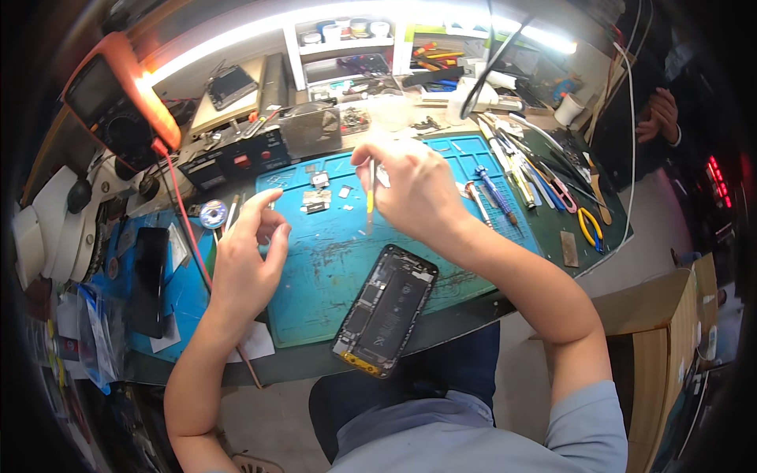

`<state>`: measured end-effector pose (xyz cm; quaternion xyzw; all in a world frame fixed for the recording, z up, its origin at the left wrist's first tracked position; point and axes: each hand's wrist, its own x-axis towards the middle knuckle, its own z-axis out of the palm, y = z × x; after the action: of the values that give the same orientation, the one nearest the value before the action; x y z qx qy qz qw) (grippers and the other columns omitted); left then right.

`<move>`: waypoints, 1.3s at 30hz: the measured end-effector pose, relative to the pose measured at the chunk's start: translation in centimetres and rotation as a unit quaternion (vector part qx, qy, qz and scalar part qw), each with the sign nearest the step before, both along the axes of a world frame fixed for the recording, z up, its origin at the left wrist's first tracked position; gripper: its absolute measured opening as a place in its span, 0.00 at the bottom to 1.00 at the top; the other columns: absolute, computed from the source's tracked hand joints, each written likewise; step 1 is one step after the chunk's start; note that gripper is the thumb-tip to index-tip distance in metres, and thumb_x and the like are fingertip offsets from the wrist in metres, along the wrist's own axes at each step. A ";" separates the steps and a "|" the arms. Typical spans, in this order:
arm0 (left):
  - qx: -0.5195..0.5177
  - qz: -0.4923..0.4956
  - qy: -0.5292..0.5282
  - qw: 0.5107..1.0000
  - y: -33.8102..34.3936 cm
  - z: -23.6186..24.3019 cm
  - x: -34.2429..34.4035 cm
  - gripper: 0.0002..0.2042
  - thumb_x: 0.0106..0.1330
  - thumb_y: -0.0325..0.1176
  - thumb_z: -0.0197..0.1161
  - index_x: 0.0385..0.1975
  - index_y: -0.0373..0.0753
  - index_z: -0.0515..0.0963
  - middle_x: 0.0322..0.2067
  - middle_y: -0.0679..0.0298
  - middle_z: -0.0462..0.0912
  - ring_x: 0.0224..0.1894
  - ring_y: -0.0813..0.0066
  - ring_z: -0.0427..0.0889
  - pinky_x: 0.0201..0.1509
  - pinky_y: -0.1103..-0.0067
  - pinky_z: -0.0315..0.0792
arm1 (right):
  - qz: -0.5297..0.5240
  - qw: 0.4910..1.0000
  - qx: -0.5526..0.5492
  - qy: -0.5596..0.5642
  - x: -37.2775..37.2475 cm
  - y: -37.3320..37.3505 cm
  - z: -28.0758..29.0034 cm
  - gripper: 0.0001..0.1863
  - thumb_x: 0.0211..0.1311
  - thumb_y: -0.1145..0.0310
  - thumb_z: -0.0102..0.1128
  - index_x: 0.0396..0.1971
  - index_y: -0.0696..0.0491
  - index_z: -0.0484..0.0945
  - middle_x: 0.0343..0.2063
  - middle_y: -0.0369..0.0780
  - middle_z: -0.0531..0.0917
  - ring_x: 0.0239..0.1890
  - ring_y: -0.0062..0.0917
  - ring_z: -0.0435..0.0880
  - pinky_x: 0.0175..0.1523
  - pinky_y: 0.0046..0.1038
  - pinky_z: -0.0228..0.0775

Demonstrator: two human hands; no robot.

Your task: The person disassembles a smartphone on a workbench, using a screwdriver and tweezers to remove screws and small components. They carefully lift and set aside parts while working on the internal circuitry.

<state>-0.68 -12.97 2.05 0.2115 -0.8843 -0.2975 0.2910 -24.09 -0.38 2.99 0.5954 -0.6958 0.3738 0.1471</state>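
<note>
My right hand (414, 185) is closed around a slim stick-like tool (371, 197) with a yellow-orange lower part. The tool points down over the blue work mat (315, 272); its exact kind is unclear. My left hand (252, 248) hovers above the mat's left side, fingers bent and thumb apart, with nothing visible in it. Between the hands, small metal phone parts (317, 201) and tiny pieces lie on the mat. Nearest my body, an opened phone (386, 311) rests at a slant across the mat's front edge, its black battery showing and a yellow strip at its lower end.
At right lie pliers (590, 229), a blue screwdriver-like tool (495, 193) and many hand tools. A solder spool (213, 214), dark phone (150, 280), red cable (183, 213) and orange multimeter (122, 102) are at left. Another person's hand (658, 117) shows far right.
</note>
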 end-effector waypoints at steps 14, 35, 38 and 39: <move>-0.197 -0.082 -0.277 0.937 13.9 3.4 -2.1 0.49 0.56 0.55 0.83 0.67 0.24 0.69 0.51 0.51 0.77 0.52 0.54 0.78 0.56 0.69 0.77 | 0.054 0.988 -0.074 0.127 -6.5 8.4 1.2 0.12 0.75 0.66 0.71 0.54 0.51 0.89 0.28 0.39 0.85 0.25 0.31 0.82 0.29 0.32 0.73; -0.109 -0.193 -0.244 0.944 8.3 4.7 -2.1 0.45 0.60 0.40 0.83 0.74 0.27 0.67 0.65 0.44 0.76 0.68 0.45 0.75 0.75 0.60 0.70 | -0.013 0.966 0.125 0.226 -12.6 13.5 1.0 0.08 0.58 0.77 0.66 0.36 0.50 0.89 0.42 0.33 0.90 0.50 0.30 0.87 0.51 0.33 0.84; -0.118 -0.191 -0.241 0.944 8.3 4.3 -2.1 0.44 0.59 0.39 0.83 0.72 0.27 0.68 0.64 0.45 0.76 0.67 0.46 0.75 0.74 0.60 0.70 | -0.026 0.970 0.155 0.186 -13.2 14.9 0.8 0.08 0.58 0.79 0.65 0.35 0.52 0.89 0.43 0.33 0.90 0.50 0.30 0.88 0.52 0.35 0.84; -0.114 -0.194 -0.243 0.943 8.3 4.4 -2.2 0.44 0.59 0.39 0.83 0.73 0.27 0.68 0.64 0.45 0.76 0.67 0.46 0.75 0.74 0.60 0.70 | -0.027 0.972 0.154 0.175 -13.3 15.1 0.7 0.09 0.58 0.79 0.65 0.37 0.53 0.89 0.43 0.34 0.90 0.50 0.33 0.88 0.52 0.37 0.83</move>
<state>-2.92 -4.71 6.43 0.0668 -0.9801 -0.1849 0.0260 -37.35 14.73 3.65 0.6478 -0.7245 0.1479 0.1833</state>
